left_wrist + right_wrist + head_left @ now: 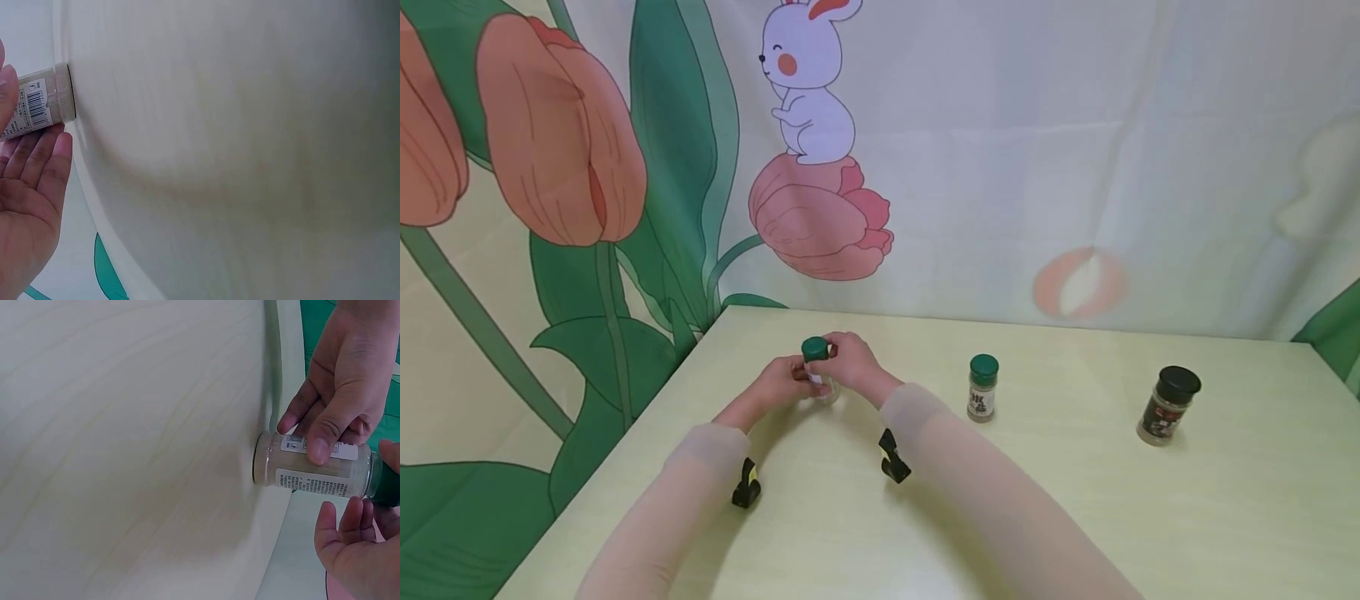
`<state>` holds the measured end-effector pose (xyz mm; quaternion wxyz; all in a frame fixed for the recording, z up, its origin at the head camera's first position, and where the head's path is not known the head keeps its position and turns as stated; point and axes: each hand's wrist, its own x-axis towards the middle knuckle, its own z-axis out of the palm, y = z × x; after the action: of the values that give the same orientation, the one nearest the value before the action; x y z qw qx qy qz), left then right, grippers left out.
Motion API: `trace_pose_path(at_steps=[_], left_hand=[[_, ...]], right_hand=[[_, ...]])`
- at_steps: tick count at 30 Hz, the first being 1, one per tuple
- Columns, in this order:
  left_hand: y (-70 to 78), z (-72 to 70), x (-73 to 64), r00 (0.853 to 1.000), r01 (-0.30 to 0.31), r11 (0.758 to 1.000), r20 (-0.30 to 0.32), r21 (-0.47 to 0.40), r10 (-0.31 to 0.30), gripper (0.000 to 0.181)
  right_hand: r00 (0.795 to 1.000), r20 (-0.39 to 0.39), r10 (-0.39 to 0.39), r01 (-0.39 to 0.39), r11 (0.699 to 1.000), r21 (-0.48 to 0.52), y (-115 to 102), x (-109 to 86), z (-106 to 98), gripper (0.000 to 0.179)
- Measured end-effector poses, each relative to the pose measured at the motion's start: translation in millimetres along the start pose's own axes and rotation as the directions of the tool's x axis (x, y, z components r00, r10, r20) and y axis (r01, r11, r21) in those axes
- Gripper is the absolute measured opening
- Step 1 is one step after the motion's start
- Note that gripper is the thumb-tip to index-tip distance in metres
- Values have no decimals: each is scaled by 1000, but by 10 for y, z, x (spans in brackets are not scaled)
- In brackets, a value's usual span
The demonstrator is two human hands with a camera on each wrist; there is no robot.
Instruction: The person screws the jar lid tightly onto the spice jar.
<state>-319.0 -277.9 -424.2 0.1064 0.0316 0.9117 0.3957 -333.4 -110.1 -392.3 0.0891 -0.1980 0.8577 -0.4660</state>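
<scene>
A clear spice jar (319,469) with a green cap (815,348) and white printed labels stands upright on the tabletop, towards its far left. My left hand (775,385) grips the body of this jar, its thumb pressed over a label in the right wrist view. From the other side, my right hand (852,362) holds the green cap between thumb and fingers. A barcode label (36,103) shows near the jar's base in the left wrist view. The cap is outside that view.
A second green-capped spice jar (982,388) stands right of my hands. Farther right is a spice jar with a black cap and dark label (1167,407). The pale table (1060,517) ends at a printed curtain (970,183) behind and on the left.
</scene>
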Motion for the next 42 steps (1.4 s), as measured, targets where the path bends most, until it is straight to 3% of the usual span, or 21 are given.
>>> trace_pose_path(at_steps=[20,28,34,42], left_hand=[[-12,-25,24,1000,-23,1000,-6,-15,23,42],[2,-15,9,999,-33,999,8,-12,33,49],[2,-9,14,1000,-22,1000,9,-7,22,50],[8,5,23,999,-31,999,10,-6,31,51]], right_hand=[[998,61,4,-9,997,76,23,-22,-22,44],[993,121,-5,-23,972,235,65,-38,-100,52],[987,160,-20,-15,976,216,71,-24,-130,50],[991,134,9,-35,980,196,80,-23,-90,47]])
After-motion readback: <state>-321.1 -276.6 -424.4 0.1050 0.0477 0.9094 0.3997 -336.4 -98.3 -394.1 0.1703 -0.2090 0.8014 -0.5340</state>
